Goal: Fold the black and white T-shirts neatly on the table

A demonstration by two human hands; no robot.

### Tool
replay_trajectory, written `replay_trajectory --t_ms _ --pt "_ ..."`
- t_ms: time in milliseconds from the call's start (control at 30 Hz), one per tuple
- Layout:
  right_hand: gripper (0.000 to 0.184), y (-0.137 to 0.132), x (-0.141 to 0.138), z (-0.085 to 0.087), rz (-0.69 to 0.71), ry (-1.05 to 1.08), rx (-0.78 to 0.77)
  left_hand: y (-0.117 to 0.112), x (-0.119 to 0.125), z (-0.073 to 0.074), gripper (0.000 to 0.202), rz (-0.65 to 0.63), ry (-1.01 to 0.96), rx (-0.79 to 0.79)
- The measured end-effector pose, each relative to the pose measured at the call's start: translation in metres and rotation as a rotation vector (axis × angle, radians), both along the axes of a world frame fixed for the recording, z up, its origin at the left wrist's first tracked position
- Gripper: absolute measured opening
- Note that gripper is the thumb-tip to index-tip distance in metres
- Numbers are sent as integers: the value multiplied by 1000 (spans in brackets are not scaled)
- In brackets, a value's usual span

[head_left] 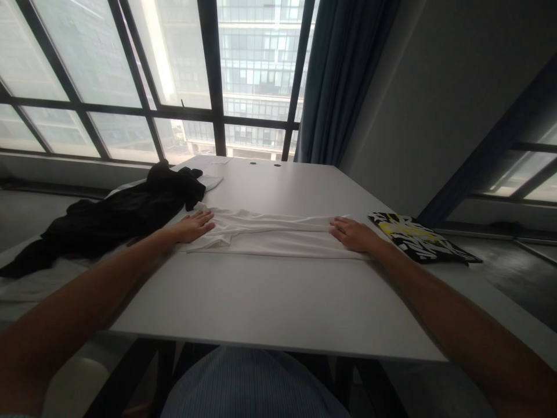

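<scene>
A white garment (274, 235) lies folded into a long narrow strip across the middle of the white table (270, 302). My left hand (194, 225) rests flat on its left end, fingers stretched out and together. My right hand (352, 233) presses on the right end, its fingers slightly curled on the cloth. Neither hand lifts the fabric.
A heap of black clothing (126, 212) lies at the table's left, over more white cloth (209, 181). A folded black, white and yellow printed item (420, 238) sits at the right edge. Large windows and a blue curtain (339, 81) stand behind the table.
</scene>
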State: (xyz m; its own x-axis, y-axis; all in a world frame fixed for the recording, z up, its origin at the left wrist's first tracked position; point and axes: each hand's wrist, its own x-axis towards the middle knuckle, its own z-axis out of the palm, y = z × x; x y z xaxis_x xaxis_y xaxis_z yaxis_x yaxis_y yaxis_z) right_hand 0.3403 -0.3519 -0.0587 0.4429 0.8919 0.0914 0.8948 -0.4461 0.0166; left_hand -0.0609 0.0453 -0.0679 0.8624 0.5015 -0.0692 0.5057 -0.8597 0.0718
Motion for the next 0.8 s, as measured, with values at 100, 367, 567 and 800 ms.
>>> replay_trajectory --t_ms 100,367,567,800 --pt "62 12 -16 -2 154 -2 98 8 9 -1 79 -65 -10 2" --pt "76 20 -4 -15 152 143 -12 32 32 -4 74 -132 26 -2" --pt "78 -14 46 -15 -150 144 -70 41 52 15 65 -45 113 94" --pt "75 -24 61 -10 -221 131 -91 -19 69 40 63 15 -70 278"
